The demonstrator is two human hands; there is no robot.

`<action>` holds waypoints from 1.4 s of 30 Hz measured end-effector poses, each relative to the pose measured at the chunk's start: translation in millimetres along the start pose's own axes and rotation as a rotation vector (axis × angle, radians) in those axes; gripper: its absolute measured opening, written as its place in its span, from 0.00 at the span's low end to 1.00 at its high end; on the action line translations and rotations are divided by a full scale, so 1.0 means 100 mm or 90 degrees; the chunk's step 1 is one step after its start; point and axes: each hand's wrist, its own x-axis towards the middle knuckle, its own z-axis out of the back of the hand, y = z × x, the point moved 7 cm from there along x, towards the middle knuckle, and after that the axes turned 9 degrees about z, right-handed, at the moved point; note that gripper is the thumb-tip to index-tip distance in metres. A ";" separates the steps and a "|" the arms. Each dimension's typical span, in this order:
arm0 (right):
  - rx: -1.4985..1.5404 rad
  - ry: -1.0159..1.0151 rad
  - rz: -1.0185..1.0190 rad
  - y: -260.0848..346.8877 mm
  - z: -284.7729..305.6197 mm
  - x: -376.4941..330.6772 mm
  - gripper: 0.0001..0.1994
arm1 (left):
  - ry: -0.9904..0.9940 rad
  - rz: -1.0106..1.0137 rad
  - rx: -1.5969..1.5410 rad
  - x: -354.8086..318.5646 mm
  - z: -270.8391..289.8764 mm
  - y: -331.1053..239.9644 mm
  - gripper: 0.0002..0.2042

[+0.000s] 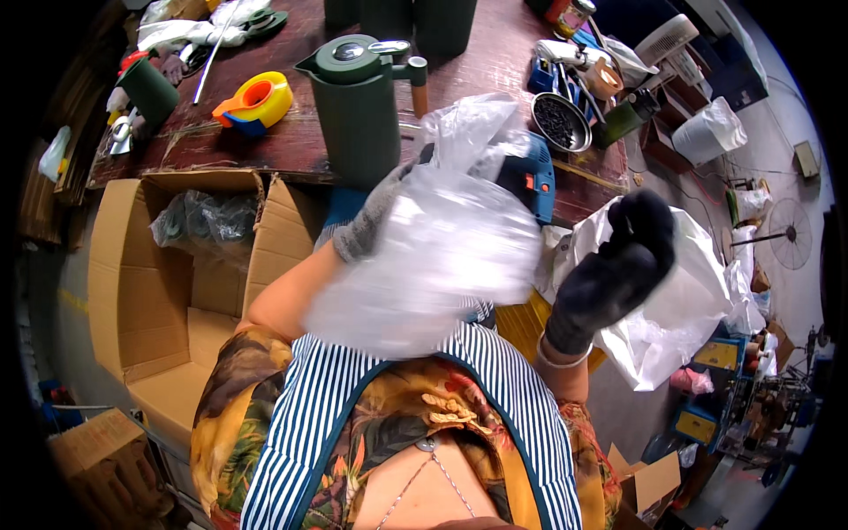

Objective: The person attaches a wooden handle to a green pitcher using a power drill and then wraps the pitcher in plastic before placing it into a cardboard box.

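My left hand [375,215], in a grey knitted glove with dark fingertips, is closed on a clear plastic bag [433,256]. The bag hangs in front of my striped apron, smeared by motion, and I cannot tell whether anything is inside. My right hand [609,269], in a dark glove, is raised apart from the bag, blurred, with its fingers loosely bent and nothing seen in them. Just beyond the left hand, a dark green jug [358,115] with a lid and a side handle stands upright on the table. Behind the bag is a blue power tool [541,181], partly hidden.
On the dark red table [291,159] lie a yellow tape roll in an orange dispenser [256,102], a green cup [148,91] and a bowl of dark bits [561,122]. An open cardboard box [132,291] stands at left, a white sack [676,305] at right.
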 end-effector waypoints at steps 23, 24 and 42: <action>0.580 0.115 -0.464 -0.46 -1.44 -0.12 0.23 | -0.069 -0.269 0.034 -0.33 -0.02 -0.72 0.24; 0.593 0.106 -0.485 -0.50 -1.45 -0.18 0.23 | -0.080 -0.270 0.031 -0.38 0.01 -0.71 0.24; 0.676 0.389 -0.449 -0.13 -1.73 -0.47 0.14 | -0.162 -0.338 0.076 -0.73 0.15 -0.95 0.23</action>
